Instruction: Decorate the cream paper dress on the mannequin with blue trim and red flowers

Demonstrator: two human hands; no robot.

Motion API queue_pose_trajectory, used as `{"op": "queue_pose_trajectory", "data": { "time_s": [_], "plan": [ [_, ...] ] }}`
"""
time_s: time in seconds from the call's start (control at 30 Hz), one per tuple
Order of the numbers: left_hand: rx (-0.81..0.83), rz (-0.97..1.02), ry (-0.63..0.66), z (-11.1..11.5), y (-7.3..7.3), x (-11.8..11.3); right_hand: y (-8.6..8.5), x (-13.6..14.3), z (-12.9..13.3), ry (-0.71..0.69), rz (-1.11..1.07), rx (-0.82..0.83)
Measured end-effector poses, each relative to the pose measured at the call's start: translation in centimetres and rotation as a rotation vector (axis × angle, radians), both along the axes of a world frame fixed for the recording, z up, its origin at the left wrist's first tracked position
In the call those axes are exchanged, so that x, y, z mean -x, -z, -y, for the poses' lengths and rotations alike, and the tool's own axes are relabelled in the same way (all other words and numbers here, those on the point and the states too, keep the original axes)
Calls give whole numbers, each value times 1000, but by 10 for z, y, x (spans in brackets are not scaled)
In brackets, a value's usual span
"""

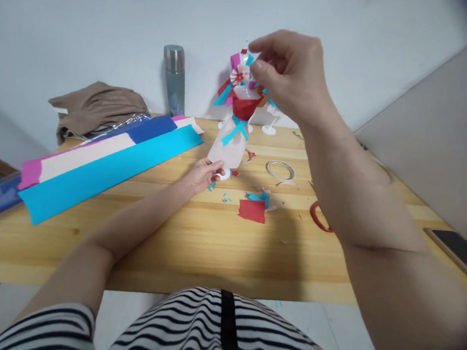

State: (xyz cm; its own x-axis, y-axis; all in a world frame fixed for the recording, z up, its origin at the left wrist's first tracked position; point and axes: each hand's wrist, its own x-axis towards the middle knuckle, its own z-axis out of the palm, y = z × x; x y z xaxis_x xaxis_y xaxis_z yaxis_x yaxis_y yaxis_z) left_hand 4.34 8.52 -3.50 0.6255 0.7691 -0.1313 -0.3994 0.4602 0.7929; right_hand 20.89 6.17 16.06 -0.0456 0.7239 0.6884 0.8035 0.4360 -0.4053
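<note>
My left hand (206,176) grips the lower edge of a white paper piece (229,145) that has a turquoise ribbon (236,131) and a red paper part (246,108) at its top. Above the red part stand colourful paper pieces and a pleated pale paper flower (240,76) with a red centre. My right hand (285,66) is raised beside the top of these decorations, thumb and forefinger bent close together. Whatever lies between those fingertips, if anything, is too small to make out.
Rolled turquoise paper (112,176) and other coloured sheets lie left, near a brown cloth (99,107) and a bottle (175,82). A tape ring (280,171), red paper (252,210), red-handled scissors (318,218) and scraps are on the table (174,244). A phone-like object (462,257) lies right.
</note>
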Motion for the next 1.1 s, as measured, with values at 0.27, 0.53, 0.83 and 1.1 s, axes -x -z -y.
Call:
{"op": "queue_pose_trajectory", "data": {
  "time_s": [0.27,0.53,0.83,1.1],
  "plan": [
    [-19,46,15,-2,1,1,75,-37,21,52,-238,313],
    [52,39,-94,-2,-4,7,147,-18,39,-295,79,732],
    [296,110,-218,12,-13,7,181,21,45,-168,72,683],
    [219,-20,-173,15,-4,6,155,15,60,-304,290,775]
  ]
}}
